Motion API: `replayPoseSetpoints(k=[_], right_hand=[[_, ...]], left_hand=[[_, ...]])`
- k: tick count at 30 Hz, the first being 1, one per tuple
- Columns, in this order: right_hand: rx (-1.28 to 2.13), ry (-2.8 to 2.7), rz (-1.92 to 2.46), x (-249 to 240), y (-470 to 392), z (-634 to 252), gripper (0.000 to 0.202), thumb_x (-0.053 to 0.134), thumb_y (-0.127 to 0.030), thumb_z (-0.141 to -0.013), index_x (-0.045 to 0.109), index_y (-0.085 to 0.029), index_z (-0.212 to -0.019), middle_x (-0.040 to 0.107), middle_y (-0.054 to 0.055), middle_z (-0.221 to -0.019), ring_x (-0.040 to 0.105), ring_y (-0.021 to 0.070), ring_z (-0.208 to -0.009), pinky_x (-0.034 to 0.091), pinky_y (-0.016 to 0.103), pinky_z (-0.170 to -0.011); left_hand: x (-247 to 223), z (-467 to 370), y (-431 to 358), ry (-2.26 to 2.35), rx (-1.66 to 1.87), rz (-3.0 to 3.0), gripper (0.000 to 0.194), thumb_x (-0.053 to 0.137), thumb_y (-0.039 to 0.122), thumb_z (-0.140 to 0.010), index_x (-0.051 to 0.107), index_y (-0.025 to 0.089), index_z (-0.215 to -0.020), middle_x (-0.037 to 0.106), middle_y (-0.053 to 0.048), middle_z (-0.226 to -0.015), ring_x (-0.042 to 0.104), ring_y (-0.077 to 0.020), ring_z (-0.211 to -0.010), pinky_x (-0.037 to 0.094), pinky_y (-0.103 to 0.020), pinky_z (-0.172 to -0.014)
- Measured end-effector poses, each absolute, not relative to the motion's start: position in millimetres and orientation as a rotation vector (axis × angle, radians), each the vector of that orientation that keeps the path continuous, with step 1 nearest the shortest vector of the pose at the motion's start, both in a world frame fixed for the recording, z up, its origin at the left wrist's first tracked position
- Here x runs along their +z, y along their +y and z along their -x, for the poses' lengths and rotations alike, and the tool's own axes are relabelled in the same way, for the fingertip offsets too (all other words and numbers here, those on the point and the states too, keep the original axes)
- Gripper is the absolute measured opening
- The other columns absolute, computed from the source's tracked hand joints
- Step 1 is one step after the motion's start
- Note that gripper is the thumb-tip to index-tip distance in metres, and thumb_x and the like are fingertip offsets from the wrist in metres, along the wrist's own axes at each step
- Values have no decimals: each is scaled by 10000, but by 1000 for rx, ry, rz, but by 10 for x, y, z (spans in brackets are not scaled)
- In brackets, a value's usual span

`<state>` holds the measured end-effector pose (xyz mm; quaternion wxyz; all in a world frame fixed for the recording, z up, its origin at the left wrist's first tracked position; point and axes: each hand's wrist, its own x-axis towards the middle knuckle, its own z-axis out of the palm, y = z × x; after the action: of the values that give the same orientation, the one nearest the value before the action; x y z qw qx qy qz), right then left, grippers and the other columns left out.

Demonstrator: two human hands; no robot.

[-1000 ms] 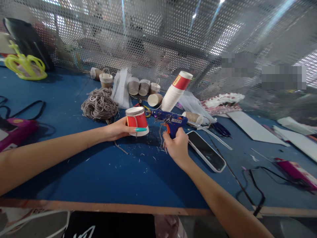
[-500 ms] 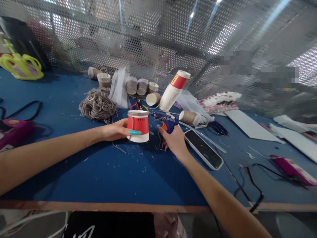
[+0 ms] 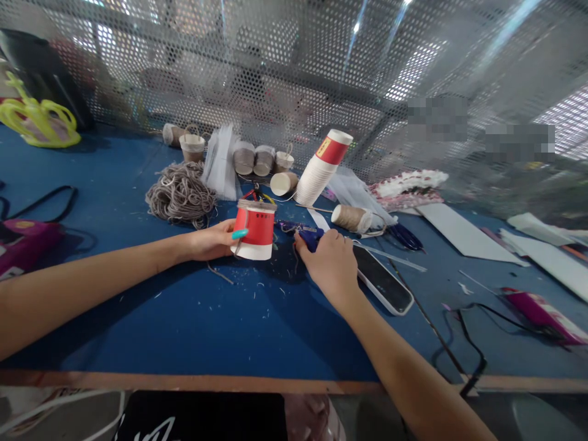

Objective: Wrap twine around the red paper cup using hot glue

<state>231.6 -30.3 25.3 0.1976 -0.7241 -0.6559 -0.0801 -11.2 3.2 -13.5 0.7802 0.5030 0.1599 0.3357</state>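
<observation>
My left hand (image 3: 215,240) grips a red and white paper cup (image 3: 255,234) from its left side, thumb across the front. The cup is upside down, its wider white end lowest. Grey cord (image 3: 257,206) is wound round its narrow upper end, and a strand runs down the left side. Just right of the cup, my right hand (image 3: 331,260) is closed over a blue hot glue gun (image 3: 309,237), low over the table. The nozzle points left toward the cup. The hand hides the gun's handle and trigger.
Behind lie a grey cord bundle (image 3: 181,195), a leaning stack of paper cups (image 3: 318,174) and several small wrapped cups (image 3: 244,158). A phone (image 3: 386,282) lies beside my right hand. White sheets (image 3: 468,236) and a magenta box (image 3: 544,315) are at right; yellow-green scissors (image 3: 41,122) at far left.
My right hand has turned over the glue gun and shifted slightly right; the gun sits lower. The cup has moved slightly left and up, and my left thumb has drawn back on it.
</observation>
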Motion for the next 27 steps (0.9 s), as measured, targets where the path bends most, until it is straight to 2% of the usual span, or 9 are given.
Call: replayPoseSetpoints(k=[2,5,7,11,14,18,23,27], right_hand=[[-464,-1841,1876,260,-313,-2342,458,515,-586,-831,537,-129,-856,593,211,-863,571,402,-939,463,547,-778],[-737,-1816,1403,300,-325,-2371,304,547,-465,-854,504,-169,-909,580,171,-934,564,349,-959,441,546,-843],[-774,-1832,1061,328,-339,-2363,265,586,-357,-837,461,-197,-1008,592,131,-983,585,299,-957,448,505,-854],[-654,-2016,690,340,-382,-2297,507,666,-257,-769,359,-226,-1171,622,134,-1174,601,265,-1076,476,468,-900],[-593,-2171,601,320,-410,-2262,503,696,-214,-754,355,-239,-1123,639,136,-1250,534,269,-1197,438,503,-1013],[-557,-2278,615,306,-446,-2267,409,692,-274,-773,378,-272,-1036,686,60,-1224,494,274,-1237,367,552,-1069],[-546,-2330,648,308,-477,-2277,329,642,-329,-797,395,-282,-1010,692,30,-1233,478,247,-1253,277,521,-1102],[-625,-2308,649,319,-479,-2278,291,639,-337,-805,413,-284,-981,712,4,-1197,510,232,-1200,263,477,-1089]], left_hand=[[-162,126,60,330,740,-1083,712,833,617,-562,667,168,-1089,722,-96,-987,669,-211,-882,496,-324,-803],[-153,170,113,341,725,-1126,744,761,693,-601,657,149,-1098,716,-129,-1025,667,-242,-935,500,-333,-811],[-119,200,142,394,738,-1176,724,792,639,-615,645,132,-1111,713,-142,-1046,668,-247,-948,500,-338,-828],[-35,198,146,543,791,-1273,748,862,521,-576,614,122,-1157,709,-137,-1072,676,-225,-895,506,-323,-807],[30,157,102,645,739,-1369,779,849,500,-586,589,121,-1216,708,-129,-1100,676,-240,-931,506,-336,-829],[93,119,55,730,715,-1440,825,806,529,-601,553,129,-1276,692,-135,-1174,659,-283,-1032,508,-359,-863],[50,111,93,789,702,-1463,856,792,559,-574,552,129,-1274,678,-153,-1213,644,-320,-1075,518,-365,-846],[-3,113,129,788,715,-1450,821,791,543,-579,563,130,-1250,696,-137,-1163,664,-292,-997,517,-361,-819]])
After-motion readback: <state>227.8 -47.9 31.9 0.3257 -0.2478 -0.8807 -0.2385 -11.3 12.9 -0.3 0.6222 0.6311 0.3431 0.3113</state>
